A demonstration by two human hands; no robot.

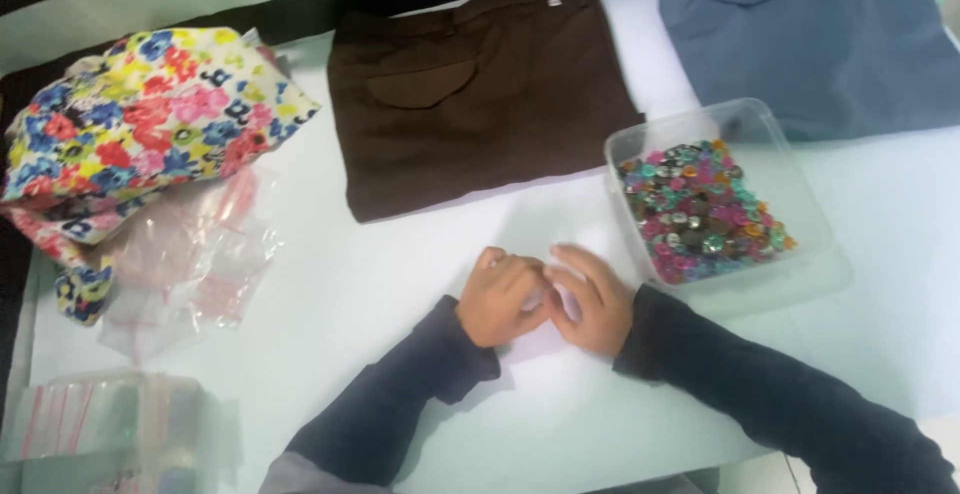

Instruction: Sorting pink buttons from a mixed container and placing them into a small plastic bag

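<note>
My left hand (pixel 500 297) and my right hand (pixel 592 299) rest together on the white table (pixel 400 284), fingertips touching. Both have their fingers curled around something small between them, which is hidden. A clear plastic tub (pixel 790 169) of several coloured buttons (pixel 700 212) stands just right of my right hand. A folded brown garment (pixel 470 89) lies beyond my hands.
A floral cloth (pixel 140 119) is heaped at the far left, with clear zip bags (pixel 190 254) in front of it and more bags (pixel 100 424) at the near left corner. A folded blue garment (pixel 810 34) lies at the far right.
</note>
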